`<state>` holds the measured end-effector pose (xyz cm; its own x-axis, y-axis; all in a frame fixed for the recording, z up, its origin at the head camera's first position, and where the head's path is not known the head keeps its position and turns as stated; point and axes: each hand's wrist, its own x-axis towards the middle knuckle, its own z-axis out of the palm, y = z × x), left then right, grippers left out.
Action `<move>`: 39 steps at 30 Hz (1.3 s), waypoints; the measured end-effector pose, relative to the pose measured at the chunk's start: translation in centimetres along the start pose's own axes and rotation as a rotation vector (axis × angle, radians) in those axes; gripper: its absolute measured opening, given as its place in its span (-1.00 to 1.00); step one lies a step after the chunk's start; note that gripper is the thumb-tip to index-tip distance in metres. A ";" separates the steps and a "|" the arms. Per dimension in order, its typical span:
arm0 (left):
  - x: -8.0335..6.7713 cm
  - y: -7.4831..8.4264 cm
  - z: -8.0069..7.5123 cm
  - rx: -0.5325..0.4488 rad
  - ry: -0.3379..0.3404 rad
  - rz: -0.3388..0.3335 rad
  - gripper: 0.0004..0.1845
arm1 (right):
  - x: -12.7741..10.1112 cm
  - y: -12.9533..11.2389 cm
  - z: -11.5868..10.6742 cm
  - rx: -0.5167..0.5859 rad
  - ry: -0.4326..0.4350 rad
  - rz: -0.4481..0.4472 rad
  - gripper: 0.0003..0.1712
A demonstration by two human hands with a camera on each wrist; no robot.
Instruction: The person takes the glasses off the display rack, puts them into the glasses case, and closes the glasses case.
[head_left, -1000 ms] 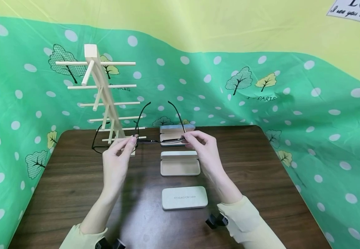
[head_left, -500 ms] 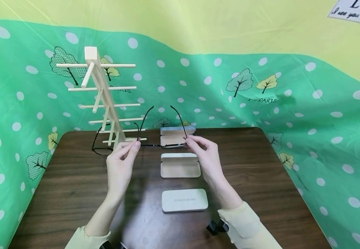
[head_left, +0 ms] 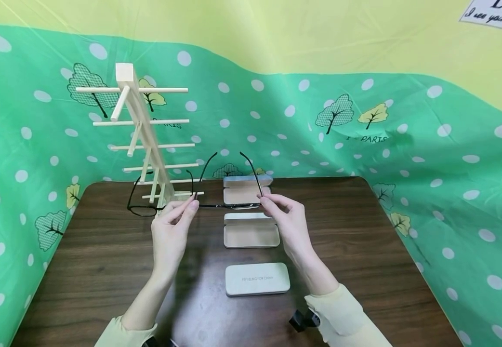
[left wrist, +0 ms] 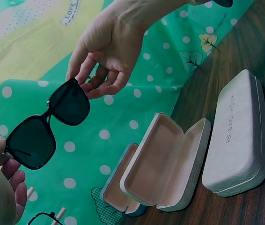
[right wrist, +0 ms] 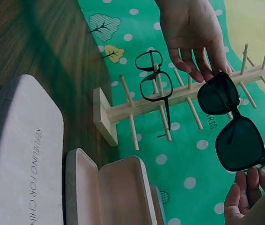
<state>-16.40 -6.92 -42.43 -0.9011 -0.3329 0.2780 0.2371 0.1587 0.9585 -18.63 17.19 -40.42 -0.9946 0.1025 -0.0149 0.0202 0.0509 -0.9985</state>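
Note:
A pair of dark-lensed sunglasses (right wrist: pixel 239 143) is held up over the table, its temples unfolded and pointing away from me. My left hand (head_left: pixel 170 236) pinches one outer corner of the frame between thumb and fingers. At the opposite corner, the fingers of my right hand (head_left: pixel 290 224) pinch the frame near the hinge. Just beyond my left hand stands a pale wooden peg rack (head_left: pixel 148 132), where black-framed eyeglasses (right wrist: pixel 167 110) hang on the lower pegs. Beneath and between the hands lies an open glasses case (head_left: pixel 251 237) with a pinkish lining.
Nearer to me is a closed pale case (head_left: pixel 257 279) with printed lettering. A second open case (head_left: pixel 246 195), bluish outside, sits near the back edge of the dark wooden table (head_left: pixel 346 231). A green and yellow patterned cloth (head_left: pixel 277 115) hangs behind and at both sides.
Both hands have lowered the sunglasses slightly toward me, with the left hand also drifting right. Movement in the last half second is small. Rack and cases stay in place.

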 end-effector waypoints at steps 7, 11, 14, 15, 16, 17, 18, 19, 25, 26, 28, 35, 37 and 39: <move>-0.2 -0.3 0.3 -0.044 0.008 -0.009 -0.74 | -0.2 0.7 0.2 0.046 0.031 0.018 -0.70; -0.3 -0.4 0.3 -0.067 0.000 -0.017 -0.75 | -0.3 0.8 0.3 0.066 0.040 0.018 -0.70; -0.4 -0.6 0.3 -0.076 -0.009 -0.020 -0.75 | -0.3 0.8 0.4 0.072 0.049 0.024 -0.69; -0.4 -0.6 0.3 -0.078 -0.012 -0.021 -0.75 | -0.3 0.8 0.4 0.069 0.052 0.028 -0.69; -0.4 -0.7 0.3 -0.078 -0.015 -0.022 -0.75 | -0.3 0.8 0.4 0.066 0.055 0.032 -0.68; -0.4 -0.7 0.3 -0.077 -0.018 -0.024 -0.75 | -0.3 0.9 0.4 0.063 0.059 0.035 -0.68; -0.4 -0.8 0.3 -0.079 -0.019 -0.025 -0.75 | -0.3 0.9 0.4 0.062 0.061 0.037 -0.68; -0.4 -0.8 0.3 -0.079 -0.021 -0.027 -0.75 | -0.3 0.9 0.4 0.059 0.063 0.039 -0.68; -0.5 -1.0 0.2 -0.067 -0.032 -0.027 -0.76 | -0.3 1.0 0.4 0.050 0.072 0.043 -0.67; -0.5 -1.1 0.2 -0.065 -0.035 -0.026 -0.76 | -0.3 1.1 0.4 0.047 0.073 0.044 -0.67; -0.5 -1.2 0.2 -0.061 -0.042 -0.029 -0.76 | -0.3 1.1 0.4 0.052 0.076 0.045 -0.67; -0.5 -1.4 0.1 -0.066 -0.065 -0.038 -0.76 | -0.3 1.3 0.3 0.052 0.077 0.045 -0.67; -0.5 -1.3 0.1 -0.064 -0.069 -0.034 -0.77 | -0.3 1.3 0.3 0.049 0.077 0.047 -0.67; -0.4 -1.2 0.1 -0.061 -0.072 -0.029 -0.77 | -0.3 1.3 0.2 0.048 0.077 0.043 -0.67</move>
<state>-16.33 -6.92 -43.72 -0.9311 -0.2683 0.2472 0.2304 0.0927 0.9687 -18.35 16.99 -41.71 -0.9822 0.1793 -0.0557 0.0562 -0.0026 -0.9984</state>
